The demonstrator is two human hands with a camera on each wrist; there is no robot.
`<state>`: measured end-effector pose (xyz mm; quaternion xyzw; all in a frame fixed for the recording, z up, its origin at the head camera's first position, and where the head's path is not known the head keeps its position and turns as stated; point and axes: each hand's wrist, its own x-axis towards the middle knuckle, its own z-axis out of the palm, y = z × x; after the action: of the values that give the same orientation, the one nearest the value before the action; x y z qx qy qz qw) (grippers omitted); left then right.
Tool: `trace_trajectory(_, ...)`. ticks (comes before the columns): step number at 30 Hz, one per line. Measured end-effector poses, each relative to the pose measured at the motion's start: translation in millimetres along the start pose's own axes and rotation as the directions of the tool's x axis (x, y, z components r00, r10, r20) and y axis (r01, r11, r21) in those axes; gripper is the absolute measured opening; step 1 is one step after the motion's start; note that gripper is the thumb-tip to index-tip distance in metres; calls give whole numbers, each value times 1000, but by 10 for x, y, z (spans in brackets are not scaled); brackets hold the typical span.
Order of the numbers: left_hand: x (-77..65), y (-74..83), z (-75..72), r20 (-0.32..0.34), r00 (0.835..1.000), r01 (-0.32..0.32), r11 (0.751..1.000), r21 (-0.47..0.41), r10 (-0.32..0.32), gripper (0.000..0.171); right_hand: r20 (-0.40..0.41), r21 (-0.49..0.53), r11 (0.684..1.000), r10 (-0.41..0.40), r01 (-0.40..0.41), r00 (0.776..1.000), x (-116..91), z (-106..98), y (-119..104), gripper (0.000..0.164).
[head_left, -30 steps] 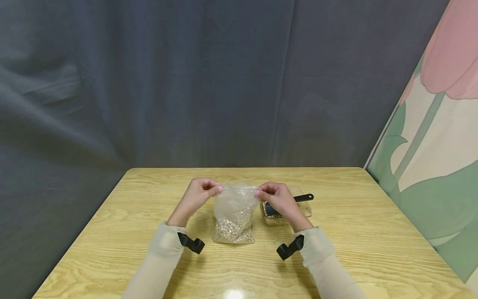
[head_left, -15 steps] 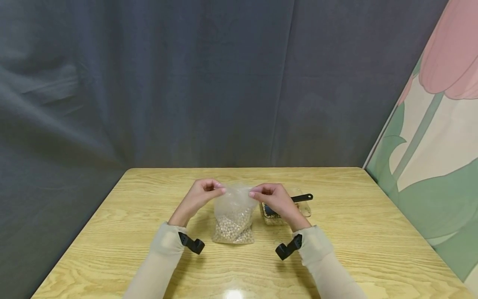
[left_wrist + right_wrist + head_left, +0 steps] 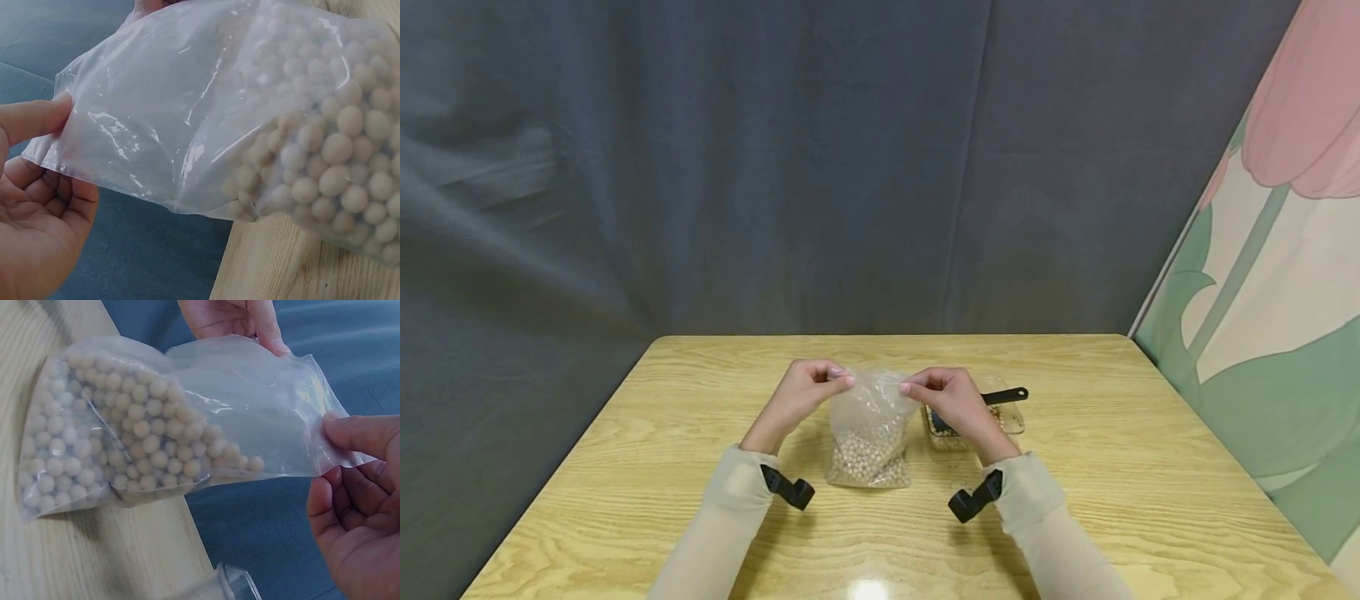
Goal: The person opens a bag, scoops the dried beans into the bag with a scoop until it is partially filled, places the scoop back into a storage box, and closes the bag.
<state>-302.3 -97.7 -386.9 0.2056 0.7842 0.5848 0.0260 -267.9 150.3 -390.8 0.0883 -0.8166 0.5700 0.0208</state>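
Note:
A clear plastic bag [image 3: 868,454] stands on the table, its lower half filled with small round beige balls [image 3: 150,434]. At its top left corner my left hand [image 3: 801,402] pinches the film between thumb and fingers. My right hand [image 3: 957,406] pinches the opposite top corner in the same way. Between the hands the upper film [image 3: 150,119] bulges a little and looks wrinkled. Both wrist views show the thumbs [image 3: 359,434] pressed on the bag's top edge, the other fingers curled beneath. Whether the bag's mouth is sealed I cannot tell.
Just right of the bag is a clear container [image 3: 950,444] of similar balls, partly behind my right hand. A dark scoop with a black handle [image 3: 1006,397] lies across it. The wooden table [image 3: 1150,483] ends at a dark curtain [image 3: 820,167].
My right hand has shifted slightly left, toward my left hand, pinching the bag's top. The upper film has gone from stretched to slacker. Over the last half second the hands barely move.

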Motion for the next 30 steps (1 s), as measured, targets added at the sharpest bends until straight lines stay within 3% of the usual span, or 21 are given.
trace_trajectory(13,-11,-32,27,12,1000,-13,998,-67,14,21,55,41,998,42,-44,998,42,-13,13,26)
trace_trajectory(19,7,-52,45,23,1000,7,994,-110,-4,17,67,48,998,28,-31,997,48,27,-3,30)
trace_trajectory(23,14,-73,53,36,999,22,990,-137,-18,23,56,43,998,32,-34,998,48,65,-13,29)
trace_trajectory(30,14,-69,66,17,1000,20,998,-57,-19,23,3,-3,999,52,-52,999,48,98,-18,23)
